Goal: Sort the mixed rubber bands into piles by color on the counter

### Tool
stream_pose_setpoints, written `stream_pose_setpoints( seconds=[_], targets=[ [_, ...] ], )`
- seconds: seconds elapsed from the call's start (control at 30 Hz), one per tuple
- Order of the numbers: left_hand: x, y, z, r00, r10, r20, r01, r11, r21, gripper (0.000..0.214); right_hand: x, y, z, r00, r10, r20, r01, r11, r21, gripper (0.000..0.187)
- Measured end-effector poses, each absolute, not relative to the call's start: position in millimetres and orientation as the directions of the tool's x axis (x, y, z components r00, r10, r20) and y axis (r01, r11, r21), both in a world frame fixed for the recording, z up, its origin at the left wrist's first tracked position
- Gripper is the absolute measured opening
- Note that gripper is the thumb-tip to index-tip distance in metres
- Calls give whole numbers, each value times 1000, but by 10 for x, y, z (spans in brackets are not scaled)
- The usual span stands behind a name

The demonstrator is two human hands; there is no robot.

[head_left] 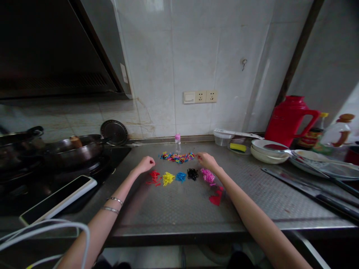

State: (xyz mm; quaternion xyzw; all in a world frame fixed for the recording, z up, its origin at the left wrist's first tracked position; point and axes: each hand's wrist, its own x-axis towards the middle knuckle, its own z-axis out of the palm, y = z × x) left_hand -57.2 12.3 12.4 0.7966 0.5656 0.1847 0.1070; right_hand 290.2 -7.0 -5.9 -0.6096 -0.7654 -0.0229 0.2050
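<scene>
- The worktop [174, 213] is coloured grey and patterned with small repeated marks.
- Towards its back edge, the mixed pile [178, 158] is speckled with red, yellow, blue and pink.
- Nearer the front edge, a red pile [154, 177], yellow pile [168, 178], blue pile [181, 176], black pile [192, 174] and pink pile [208, 176] are seen.
- By the back edge, the clear bottle [177, 141] is capped in pink.

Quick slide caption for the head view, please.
Left hand and right hand flank a multicoloured pile, behind a row of five single-colour piles on a metal counter.
</scene>
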Motion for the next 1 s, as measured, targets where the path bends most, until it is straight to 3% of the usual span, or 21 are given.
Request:
stream_pose_setpoints(
  seconds=[0.23,0.4,0.7,1.0],
  targets=[
    [-567,-114,270,431,901,-41,827,-376,418,23,2923,-56,-91,-172,927,334,944,252,-214,32],
    [-501,9,242,346,933,99,830,-354,432,28,2931,-49,-95,-160,930,330,950,236,-205,32],
    [-188,273,-30,222,946,238,724,-323,610,28,2947,-103,-66,-148,941,305,953,218,-211,32],
    [-10,184,-111,230,936,265,776,-341,530,24,2973,-81,-110,-121,952,279,954,189,-232,31]
  ],
)
